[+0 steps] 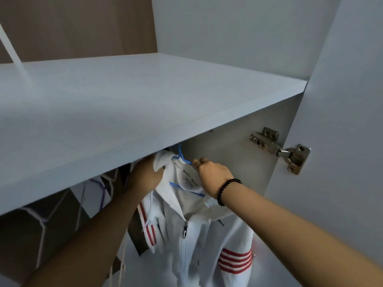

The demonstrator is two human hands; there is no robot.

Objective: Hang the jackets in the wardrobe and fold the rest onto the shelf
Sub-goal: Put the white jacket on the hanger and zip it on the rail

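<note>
**Soft jacket, stiff hanger: hold at the collar**

A white zip-front jacket with red sleeve stripes (192,241) hangs on a thin blue plastic hanger (182,158) just under the pale grey wardrobe shelf (145,96), beside a dark patterned garment (62,220). The left hand (145,175) grips the collar fabric; the right hand (211,175) rests at the neckline, fingers loosely extended. The cloth looks light and limp, likely to slide off, so the hanger's neck seems the surest hold.

Pale blue-grey panels (238,27), metal hinge (279,149), perhaps brown wall (72,23)
</note>
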